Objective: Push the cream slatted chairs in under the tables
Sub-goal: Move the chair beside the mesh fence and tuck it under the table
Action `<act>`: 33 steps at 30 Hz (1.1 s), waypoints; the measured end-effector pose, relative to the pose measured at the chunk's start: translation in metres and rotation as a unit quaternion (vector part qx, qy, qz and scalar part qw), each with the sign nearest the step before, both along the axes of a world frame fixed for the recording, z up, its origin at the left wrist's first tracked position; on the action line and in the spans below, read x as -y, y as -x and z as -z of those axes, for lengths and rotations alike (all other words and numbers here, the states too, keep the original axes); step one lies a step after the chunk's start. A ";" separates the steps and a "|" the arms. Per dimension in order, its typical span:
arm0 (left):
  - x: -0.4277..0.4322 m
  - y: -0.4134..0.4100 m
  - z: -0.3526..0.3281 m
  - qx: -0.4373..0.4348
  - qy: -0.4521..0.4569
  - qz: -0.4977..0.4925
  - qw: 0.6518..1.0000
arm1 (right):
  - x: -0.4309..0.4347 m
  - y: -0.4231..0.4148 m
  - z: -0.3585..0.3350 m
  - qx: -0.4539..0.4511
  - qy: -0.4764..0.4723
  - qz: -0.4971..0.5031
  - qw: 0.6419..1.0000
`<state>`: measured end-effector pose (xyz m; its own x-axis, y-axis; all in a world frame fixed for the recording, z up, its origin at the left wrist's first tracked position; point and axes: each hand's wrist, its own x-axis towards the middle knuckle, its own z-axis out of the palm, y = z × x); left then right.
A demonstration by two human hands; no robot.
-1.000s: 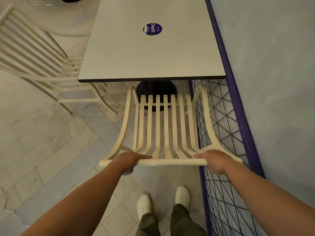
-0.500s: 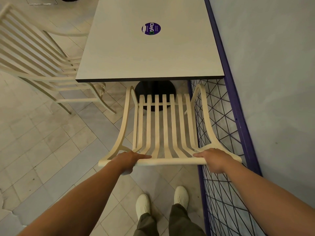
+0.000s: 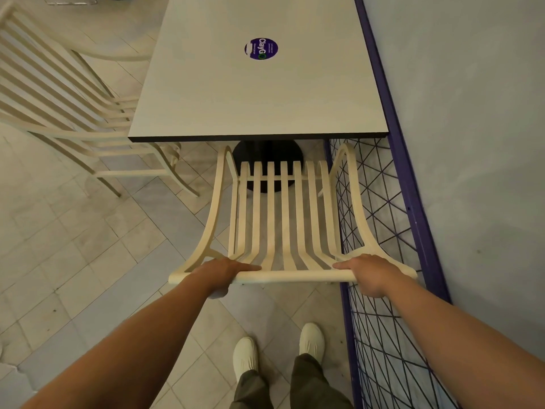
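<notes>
The left hand point(image 3: 219, 270) and right hand point(image 3: 368, 273) clasp the top rail of the cream slatted chair point(image 3: 283, 219), its seat beyond the grip barely reaching the pale square table point(image 3: 259, 98); a straight forward push likely follows.

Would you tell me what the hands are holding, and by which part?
Both hands, left hand and right hand, grip the cream slatted chair by its top back rail.

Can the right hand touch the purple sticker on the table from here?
Probably not. The right hand grips the top rail of the cream chair, which stands between the person and the table. The purple sticker lies far past the table's near edge, so they would likely have to step closer.
</notes>
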<state>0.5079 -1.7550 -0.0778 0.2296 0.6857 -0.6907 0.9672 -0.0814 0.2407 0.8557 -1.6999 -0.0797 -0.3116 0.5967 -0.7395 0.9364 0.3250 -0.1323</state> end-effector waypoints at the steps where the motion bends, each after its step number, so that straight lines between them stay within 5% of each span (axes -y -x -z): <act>1: -0.001 0.000 0.000 0.001 0.000 -0.001 1.000 | 0.000 0.001 0.000 -0.001 -0.002 0.000 1.000; 22: 0.005 0.002 0.000 -0.020 -0.002 -0.033 0.999 | -0.007 0.005 -0.007 -0.031 0.050 0.016 0.998; 33: 0.028 0.048 -0.037 -0.003 -0.035 -0.134 0.990 | -0.024 0.136 -0.046 -0.074 0.067 -0.089 0.991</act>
